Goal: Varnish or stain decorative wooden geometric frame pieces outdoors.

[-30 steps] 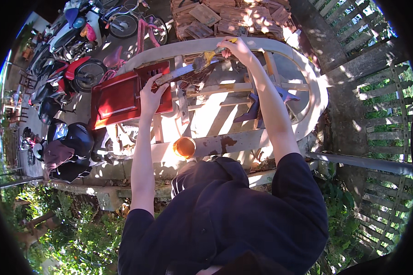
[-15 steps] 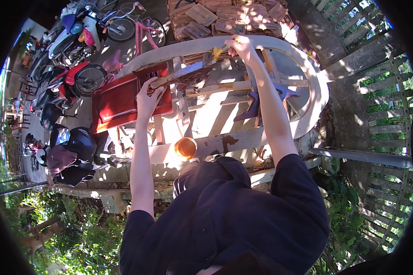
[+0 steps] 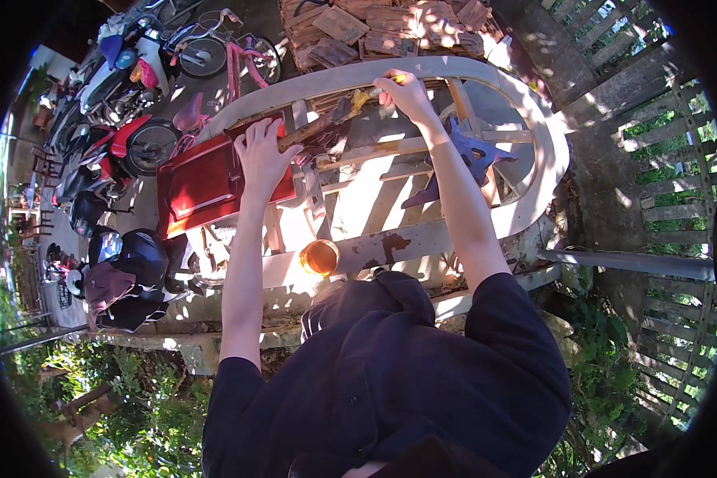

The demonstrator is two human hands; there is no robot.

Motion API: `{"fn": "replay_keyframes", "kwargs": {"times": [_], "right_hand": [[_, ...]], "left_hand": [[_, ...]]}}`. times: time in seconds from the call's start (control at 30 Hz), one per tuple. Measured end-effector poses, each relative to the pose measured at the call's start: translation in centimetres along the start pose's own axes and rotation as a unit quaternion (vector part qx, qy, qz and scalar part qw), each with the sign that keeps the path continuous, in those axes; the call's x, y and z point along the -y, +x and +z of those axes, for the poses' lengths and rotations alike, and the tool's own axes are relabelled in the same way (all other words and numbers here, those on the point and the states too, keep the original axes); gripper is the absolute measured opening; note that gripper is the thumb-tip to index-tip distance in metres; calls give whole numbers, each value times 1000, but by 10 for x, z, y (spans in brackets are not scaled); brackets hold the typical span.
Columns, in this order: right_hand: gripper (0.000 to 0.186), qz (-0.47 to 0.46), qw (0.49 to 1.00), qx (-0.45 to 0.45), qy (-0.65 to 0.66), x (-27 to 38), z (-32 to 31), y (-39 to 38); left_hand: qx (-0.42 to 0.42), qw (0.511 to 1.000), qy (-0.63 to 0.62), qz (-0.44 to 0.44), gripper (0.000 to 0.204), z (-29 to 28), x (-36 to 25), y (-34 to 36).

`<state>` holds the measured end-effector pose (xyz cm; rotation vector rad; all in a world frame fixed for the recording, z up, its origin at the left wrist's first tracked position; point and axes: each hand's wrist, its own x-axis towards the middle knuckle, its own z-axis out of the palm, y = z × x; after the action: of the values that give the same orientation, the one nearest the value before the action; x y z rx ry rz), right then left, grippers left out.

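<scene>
The person's right hand point(image 3: 405, 97) is at the far side of the oval bench point(image 3: 548, 159), and its grip is closed on the yellow handle of a brush point(image 3: 360, 99). The brush points to the left, and its dark bristles are at the right end of a narrow wooden strip point(image 3: 317, 127); whether they touch it, I cannot tell. This strip lies in a slope between the two hands, over the far left part of the bench. The left hand point(image 3: 263, 159) is at the left end of the strip, with the fingers spread and the thumb apart; I cannot tell if its grip holds the wood. Under and beside this hand there is a red panel point(image 3: 203, 187), on the left part of the bench. An orange cup point(image 3: 319, 257) stands on the near rim. Near the right forearm lies a blue-purple piece point(image 3: 474, 153). A pile of brown boards point(image 3: 358, 32) is beyond the far rim.
</scene>
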<state>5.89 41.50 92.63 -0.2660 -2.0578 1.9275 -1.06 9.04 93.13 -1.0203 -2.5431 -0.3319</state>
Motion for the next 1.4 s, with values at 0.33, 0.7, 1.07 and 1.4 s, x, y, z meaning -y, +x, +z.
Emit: {"fn": "replay_keyframes", "kwargs": {"times": [0.33,0.7,1.07,1.4], "right_hand": [[19,-33,999,37,6,0,27,-7],[28,69,982,-124,-120,-57,-54,-50],[21,45,954,-269,-123,-61,-43,-113],[17,26,950,-294,-99,-38,-30,-149]], "left_hand": [[212,974,77,-31,51,55,-45,46],[158,981,-61,-94,37,54,3,30],[20,932,-328,-155,43,91,7,51],[43,929,-311,-197,48,156,42,4]]}}
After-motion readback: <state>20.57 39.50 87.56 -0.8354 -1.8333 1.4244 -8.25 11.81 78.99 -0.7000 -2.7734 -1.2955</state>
